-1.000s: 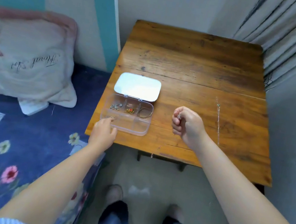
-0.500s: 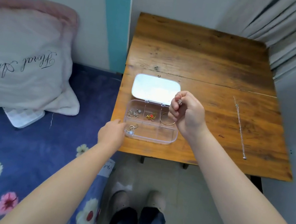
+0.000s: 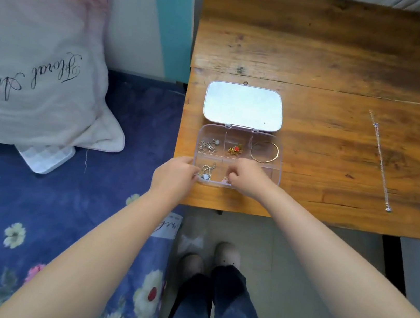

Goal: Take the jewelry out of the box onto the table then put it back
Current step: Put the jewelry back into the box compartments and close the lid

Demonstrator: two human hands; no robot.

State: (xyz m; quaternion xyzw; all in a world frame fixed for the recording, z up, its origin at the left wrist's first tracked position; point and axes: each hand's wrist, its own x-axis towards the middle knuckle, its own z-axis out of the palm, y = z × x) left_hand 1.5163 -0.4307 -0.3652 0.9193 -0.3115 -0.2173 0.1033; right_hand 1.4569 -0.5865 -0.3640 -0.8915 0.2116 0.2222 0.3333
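Item: clear plastic compartmented jewelry box (image 3: 279,160), lid open and laid flat behind it, mirror face up (image 3: 244,106), standing near the front left edge of the brown wooden tabletop (image 3: 328,54). Back row, left to right: small silver pieces (image 3: 207,146); gold ornament with red centre (image 3: 235,150); thin gold bangle (image 3: 264,152). Front row, left compartment: silver chain with pale pendant (image 3: 205,172). Left hand (image 3: 173,176) at the box's front left corner, fingers curled against the wall; its grip looks closed on the box edge, though the contact is partly hidden. Right hand (image 3: 248,179) reaches into the front middle compartment, fingertips pinched together over a small pinkish piece (image 3: 225,179); whether that grip holds the piece cannot be told. Separate item: long silver chain necklace (image 3: 381,162), stretched straight on the tabletop's right side, well apart from the box. Alongside: white pillow with script lettering (image 3: 33,72) on a blue floral bedspread (image 3: 31,214).
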